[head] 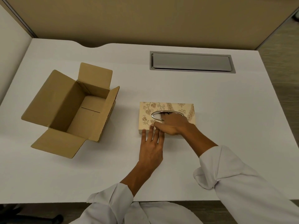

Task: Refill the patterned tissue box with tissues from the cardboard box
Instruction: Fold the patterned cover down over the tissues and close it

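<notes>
The patterned tissue box (163, 107) lies flat near the middle of the white desk (226, 110), its silver-rimmed oval slot facing up. My right hand (174, 125) rests on top of it with its fingers reaching into the slot, where a bit of white shows. My left hand (151, 145) lies flat on the desk with fingertips touching the box's near edge, fingers apart. The cardboard box (71, 105) stands to the left with all flaps open; its inside looks bare, with no tissues visible.
A grey cable hatch (191, 62) is set into the desk at the back right. Beige partition walls (145, 20) close off the back and left. White sleeves cover both forearms. A dark chair base (32, 217) shows under the desk's near edge.
</notes>
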Demonstrator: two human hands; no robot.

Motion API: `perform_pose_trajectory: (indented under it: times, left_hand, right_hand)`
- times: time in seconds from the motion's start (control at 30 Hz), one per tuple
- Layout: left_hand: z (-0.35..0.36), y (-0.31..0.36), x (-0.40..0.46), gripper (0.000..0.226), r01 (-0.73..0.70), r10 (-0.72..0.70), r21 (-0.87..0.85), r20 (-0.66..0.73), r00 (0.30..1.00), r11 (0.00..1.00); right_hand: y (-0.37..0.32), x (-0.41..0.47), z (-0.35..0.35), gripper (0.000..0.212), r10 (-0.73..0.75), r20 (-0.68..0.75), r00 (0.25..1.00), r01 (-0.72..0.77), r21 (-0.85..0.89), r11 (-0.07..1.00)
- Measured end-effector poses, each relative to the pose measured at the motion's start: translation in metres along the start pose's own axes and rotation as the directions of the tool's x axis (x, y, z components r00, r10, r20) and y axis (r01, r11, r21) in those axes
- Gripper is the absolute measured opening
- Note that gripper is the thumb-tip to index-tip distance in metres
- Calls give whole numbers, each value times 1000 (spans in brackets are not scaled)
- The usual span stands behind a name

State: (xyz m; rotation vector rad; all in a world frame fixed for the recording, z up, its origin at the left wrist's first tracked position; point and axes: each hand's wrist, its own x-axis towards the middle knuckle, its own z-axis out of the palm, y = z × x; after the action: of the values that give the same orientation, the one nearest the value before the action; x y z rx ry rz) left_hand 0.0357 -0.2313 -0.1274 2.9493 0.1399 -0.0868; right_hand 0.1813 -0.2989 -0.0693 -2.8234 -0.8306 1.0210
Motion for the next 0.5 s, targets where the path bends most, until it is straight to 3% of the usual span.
perform_pose_trajectory:
  times: [0.17,0.3,0.43,0.5]
  left_hand:
    - [-2,0,0,75,-11,11,-14,-5,1000,1000]
    - [-3,0,1,76,-15,14,-29,-25,1000,999]
    - [-3,1,1,71,-21,20,-21,-31,999,1000]
    - [-5,0,2,64,-37,36,-15,-42,998,999]
  right_hand:
    - [6,-11,25,63,-145,-352,925,101,-140,985]
    - [18,-24,38,48,-172,-519,837,149,-87,985]
    - [37,-30,46,47,-115,-694,710,153,-7,988]
    - [46,-29,49,56,-132,-689,713,147,-37,988]
